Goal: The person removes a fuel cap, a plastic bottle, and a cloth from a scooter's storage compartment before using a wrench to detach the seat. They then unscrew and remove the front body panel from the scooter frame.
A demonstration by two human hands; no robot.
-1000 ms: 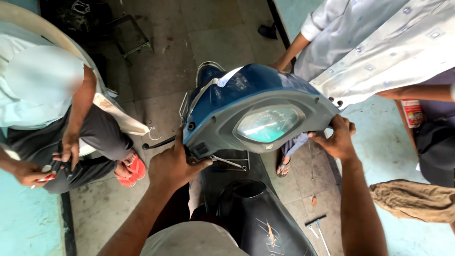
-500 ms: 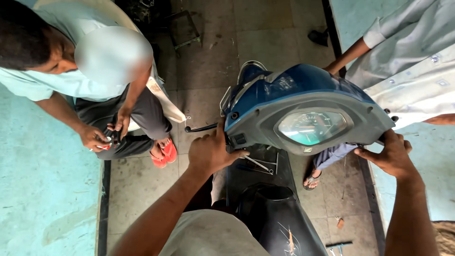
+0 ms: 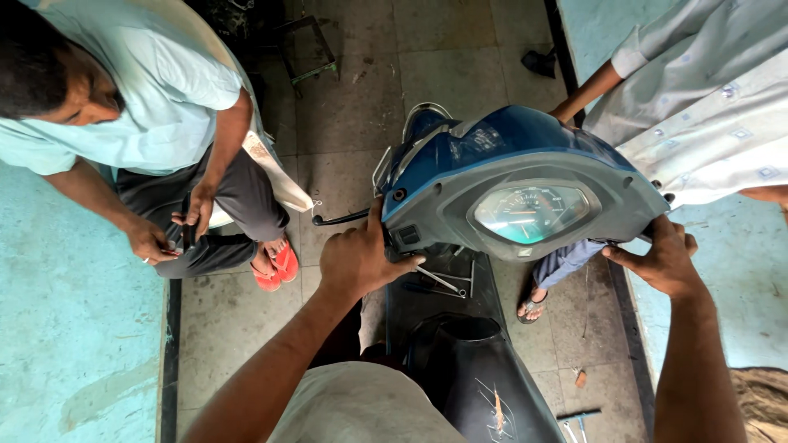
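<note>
Grey tiled floor (image 3: 345,180) below, teal strips either side. Left hand (image 3: 357,261) closed on left end of blue scooter handlebar cover (image 3: 509,176); right hand (image 3: 661,261) clasped on right end. Cover above black scooter body (image 3: 476,369). Crouching person (image 3: 156,107) at left, red sandals (image 3: 277,267).

Glossy blue plastic headlight cowl (image 3: 501,143), rough concrete floor (image 3: 345,98)

Both hands hold a blue scooter handlebar cover (image 3: 509,156) with its gauge (image 3: 532,213): left hand (image 3: 357,261) wrapped on the left grip, right hand (image 3: 661,261) on the right. A crouching person (image 3: 156,107) sits on the floor (image 3: 353,74).
</note>
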